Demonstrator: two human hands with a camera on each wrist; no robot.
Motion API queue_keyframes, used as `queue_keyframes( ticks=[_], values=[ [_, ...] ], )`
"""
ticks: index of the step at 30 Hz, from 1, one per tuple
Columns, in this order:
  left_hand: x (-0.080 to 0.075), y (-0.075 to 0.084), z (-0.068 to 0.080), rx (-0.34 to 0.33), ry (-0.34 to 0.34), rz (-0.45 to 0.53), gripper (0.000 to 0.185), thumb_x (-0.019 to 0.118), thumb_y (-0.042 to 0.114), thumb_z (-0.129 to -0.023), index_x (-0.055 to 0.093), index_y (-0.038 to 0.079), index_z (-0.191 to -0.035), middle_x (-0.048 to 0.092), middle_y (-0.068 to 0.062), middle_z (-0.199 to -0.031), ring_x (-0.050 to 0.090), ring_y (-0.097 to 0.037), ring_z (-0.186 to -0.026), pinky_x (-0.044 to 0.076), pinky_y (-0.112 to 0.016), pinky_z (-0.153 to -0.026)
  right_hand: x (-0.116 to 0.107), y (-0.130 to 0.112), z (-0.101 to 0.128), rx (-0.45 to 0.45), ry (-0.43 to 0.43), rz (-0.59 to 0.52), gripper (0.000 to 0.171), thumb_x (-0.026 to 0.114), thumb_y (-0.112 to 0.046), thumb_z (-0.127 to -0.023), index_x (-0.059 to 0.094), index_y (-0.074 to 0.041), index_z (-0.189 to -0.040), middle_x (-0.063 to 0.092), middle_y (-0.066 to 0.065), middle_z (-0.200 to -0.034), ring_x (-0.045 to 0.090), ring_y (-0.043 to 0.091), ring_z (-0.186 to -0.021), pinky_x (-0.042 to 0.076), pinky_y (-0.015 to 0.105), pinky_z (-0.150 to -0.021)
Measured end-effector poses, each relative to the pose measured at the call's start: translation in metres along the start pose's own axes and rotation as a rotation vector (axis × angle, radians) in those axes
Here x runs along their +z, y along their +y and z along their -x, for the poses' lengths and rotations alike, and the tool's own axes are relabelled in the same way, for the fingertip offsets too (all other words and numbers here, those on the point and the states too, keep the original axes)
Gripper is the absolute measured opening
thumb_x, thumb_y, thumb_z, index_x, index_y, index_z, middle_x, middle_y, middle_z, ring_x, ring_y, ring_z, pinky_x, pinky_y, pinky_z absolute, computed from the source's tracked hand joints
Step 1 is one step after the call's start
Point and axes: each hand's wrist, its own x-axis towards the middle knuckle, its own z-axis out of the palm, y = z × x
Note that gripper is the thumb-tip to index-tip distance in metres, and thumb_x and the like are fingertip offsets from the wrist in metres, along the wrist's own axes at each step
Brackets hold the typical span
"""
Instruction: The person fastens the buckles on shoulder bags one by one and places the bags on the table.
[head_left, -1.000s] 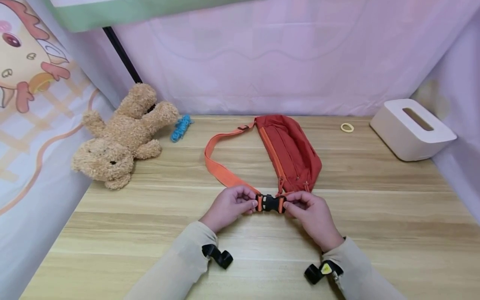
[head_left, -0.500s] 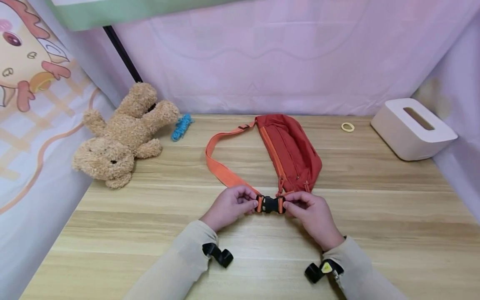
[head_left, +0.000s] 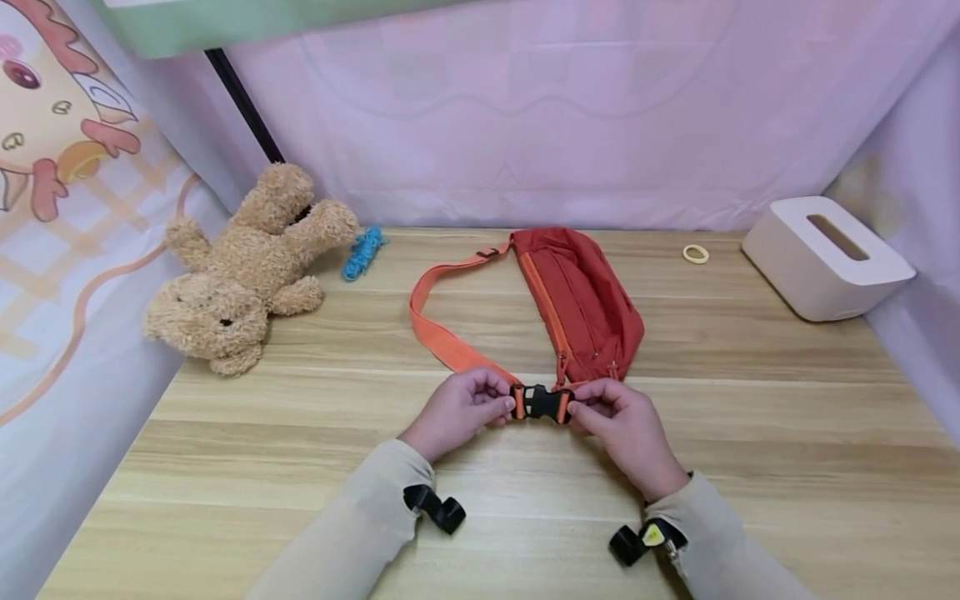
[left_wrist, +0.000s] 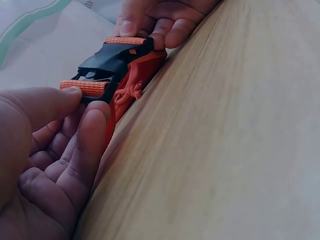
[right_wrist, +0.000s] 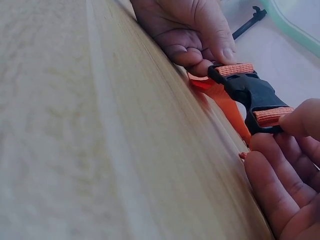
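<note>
- I saw my left hand pinching the orange strap right at the left end of the black buckle, thumb on top, fingers curled beneath
- My right hand pinched the strap loop at the buckle's right end in the same manner, so both hands were closed on the buckle ends
- The buckle looked joined in one piece, held just above the counter between the two hands, near the front edge of the red waist bag
- The bag lay on the counter behind my hands, its strap looping out to the left and back to the buckle
- In the left wrist view the buckle sat between my left fingers and the right hand beyond
- A teddy bear lay at the left, a blue cord beside it, a yellow ring and a white box at the right
</note>
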Motion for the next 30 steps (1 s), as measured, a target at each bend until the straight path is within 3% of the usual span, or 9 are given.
queue_keyframes(
  ticks=[12,21,30],
  values=[
    [-0.0006,0.0032,0.0017,0.01,-0.028,-0.047,0.006,0.065,0.005,-0.097,0.064,0.001,-0.101,0.068,-0.006,-0.088,0.066,-0.016,-0.077,0.058,-0.029,-0.07,-0.0006,0.0037,-0.0015,-0.027,-0.023,-0.018,0.012,0.074,-0.002,-0.09,0.068,0.002,-0.099,0.069,0.015,-0.111,0.07,0.014,-0.084,0.06,0.03,-0.073],
    [-0.0006,0.0062,0.003,0.018,-0.049,-0.107,0.005,0.067,0.008,-0.097,0.064,0.005,-0.1,0.067,-0.003,-0.089,0.064,-0.014,-0.074,0.054,-0.027,-0.065,-0.0004,0.0014,-0.0004,-0.031,-0.042,0.062,0.011,0.075,-0.009,-0.09,0.073,-0.003,-0.099,0.072,0.012,-0.109,0.069,0.018,-0.081,0.059,0.029,-0.072],
    [-0.0003,0.0045,0.0024,0.01,-0.037,-0.109,0.004,0.068,0.009,-0.096,0.065,0.007,-0.098,0.068,-0.002,-0.086,0.063,-0.014,-0.072,0.051,-0.025,-0.06,0.0003,0.002,-0.0005,-0.027,-0.036,0.066,0.011,0.075,-0.008,-0.091,0.072,-0.003,-0.099,0.072,0.012,-0.106,0.069,0.018,-0.078,0.058,0.029,-0.07]
  ],
)
